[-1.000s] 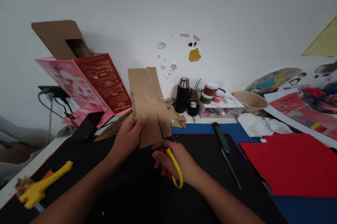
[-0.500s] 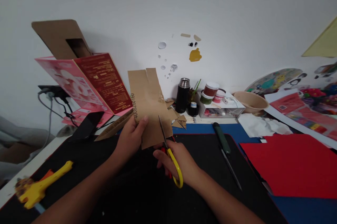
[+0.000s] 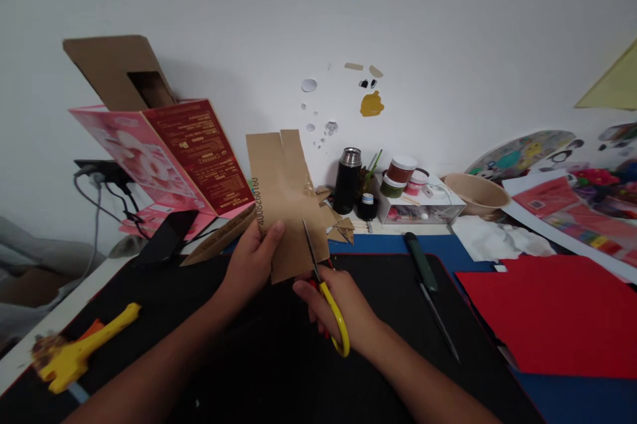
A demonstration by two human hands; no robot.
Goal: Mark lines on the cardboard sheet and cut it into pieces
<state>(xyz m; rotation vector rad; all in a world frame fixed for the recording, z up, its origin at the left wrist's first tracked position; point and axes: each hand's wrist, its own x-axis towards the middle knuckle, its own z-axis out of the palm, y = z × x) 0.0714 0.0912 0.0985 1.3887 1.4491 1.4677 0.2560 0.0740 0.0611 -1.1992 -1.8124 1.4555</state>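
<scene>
Gripping the cardboard piece (image 3: pixel 283 192) by its near left edge above the black mat (image 3: pixel 279 364), the left hand (image 3: pixel 252 257) is closed, while the right hand (image 3: pixel 351 298), half-curled, holds the scissors (image 3: pixel 336 314), one blade across the cardboard's near right part.

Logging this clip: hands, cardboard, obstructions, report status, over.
Left hand gripping cardboard. Right hand holding scissors, blade over cardboard. Nothing seen blocking scissors; green-handled tool lies apart.

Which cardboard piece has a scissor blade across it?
The sheet in the left hand; no blade crosses the strip beside it or the scraps by the flask.
</scene>
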